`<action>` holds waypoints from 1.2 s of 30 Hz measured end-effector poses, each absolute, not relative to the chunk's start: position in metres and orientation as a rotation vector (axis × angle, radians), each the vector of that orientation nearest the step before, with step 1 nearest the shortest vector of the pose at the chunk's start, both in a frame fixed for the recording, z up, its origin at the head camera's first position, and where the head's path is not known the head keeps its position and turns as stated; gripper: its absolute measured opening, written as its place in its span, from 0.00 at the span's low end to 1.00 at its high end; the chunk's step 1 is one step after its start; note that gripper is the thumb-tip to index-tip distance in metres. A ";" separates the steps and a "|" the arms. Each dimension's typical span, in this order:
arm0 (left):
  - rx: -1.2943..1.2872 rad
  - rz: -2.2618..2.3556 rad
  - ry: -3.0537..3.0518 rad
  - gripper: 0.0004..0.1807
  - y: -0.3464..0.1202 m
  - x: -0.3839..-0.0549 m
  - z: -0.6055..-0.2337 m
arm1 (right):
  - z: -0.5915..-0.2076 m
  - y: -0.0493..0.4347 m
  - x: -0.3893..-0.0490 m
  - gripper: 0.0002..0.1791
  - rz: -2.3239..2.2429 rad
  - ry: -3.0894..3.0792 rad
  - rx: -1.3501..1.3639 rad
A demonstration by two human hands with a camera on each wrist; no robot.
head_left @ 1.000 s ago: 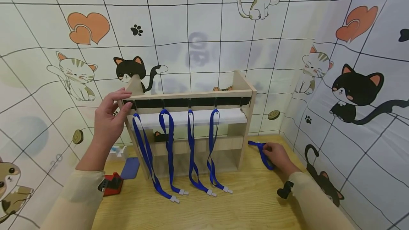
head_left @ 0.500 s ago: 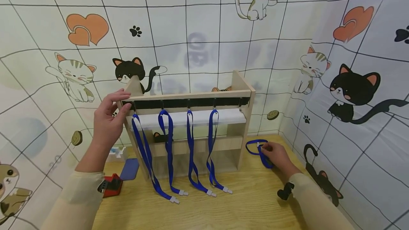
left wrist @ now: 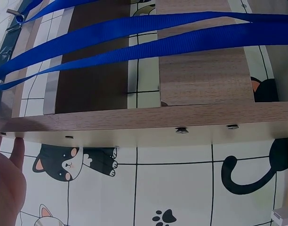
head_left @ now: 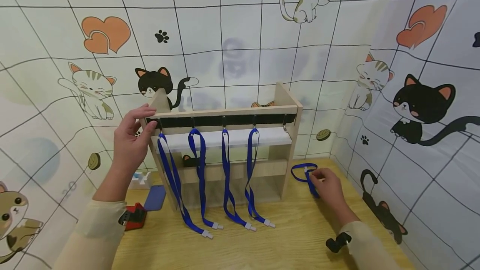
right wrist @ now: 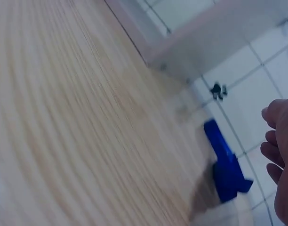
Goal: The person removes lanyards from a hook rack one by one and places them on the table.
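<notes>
My left hand (head_left: 130, 138) grips the upper left corner of a wooden rack (head_left: 288, 109), thumb in front and fingers over the top; its fingertips show at the left wrist view's edge. Several blue lanyards (head_left: 226, 166) hang from hooks on the rack's black strip (head_left: 240, 120), their pale clips lying on the table. Right of the rack, my right hand (head_left: 329, 186) pinches another blue lanyard (head_left: 303, 165) that lies looped on the table; its clip is beside the fingertips. The right wrist view is blurred; the folded lanyard (right wrist: 226, 172) there appears left of the curled fingers.
The rack's rightmost hook (head_left: 284, 127) carries no lanyard. Left of the rack lie a blue card (head_left: 155, 198), a red and black object (head_left: 136, 216) and a small white box (head_left: 140, 180). A cat-print cloth wall (head_left: 240, 66) stands behind the table (head_left: 255, 249).
The lanyard's left part has spread from a flat strap into an open loop, and its clip shows. My right forearm has shifted slightly downward in view. My left hand stays on the rack.
</notes>
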State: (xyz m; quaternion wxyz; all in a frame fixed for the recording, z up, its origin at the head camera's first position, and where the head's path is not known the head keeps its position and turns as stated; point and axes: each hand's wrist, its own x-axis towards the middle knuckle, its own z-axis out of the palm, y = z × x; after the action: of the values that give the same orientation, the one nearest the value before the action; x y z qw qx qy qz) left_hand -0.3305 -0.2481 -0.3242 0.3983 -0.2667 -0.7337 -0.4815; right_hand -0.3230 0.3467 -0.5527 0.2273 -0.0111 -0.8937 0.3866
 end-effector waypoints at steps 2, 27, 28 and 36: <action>-0.668 -1.214 -1.862 0.16 -0.248 -0.330 -0.324 | -0.548 0.337 -0.315 0.07 1.091 -2.409 -0.015; -0.636 -1.238 -1.845 0.15 -0.247 -0.328 -0.324 | -0.490 0.175 -0.273 0.19 1.251 -2.009 0.537; -0.636 -1.238 -1.845 0.15 -0.247 -0.328 -0.324 | -0.487 0.171 -0.274 0.20 1.247 -2.011 0.531; -0.627 -1.254 -1.854 0.14 -0.244 -0.329 -0.323 | -0.470 0.144 -0.276 0.24 1.225 -2.069 0.434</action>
State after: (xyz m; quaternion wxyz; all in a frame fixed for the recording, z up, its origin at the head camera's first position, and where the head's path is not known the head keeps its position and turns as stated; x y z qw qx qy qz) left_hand -0.3289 -0.2443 -0.3233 0.3972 -0.2473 -0.7321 -0.4951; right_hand -0.2765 0.1444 -0.4695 0.3421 0.1669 -0.7957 0.4711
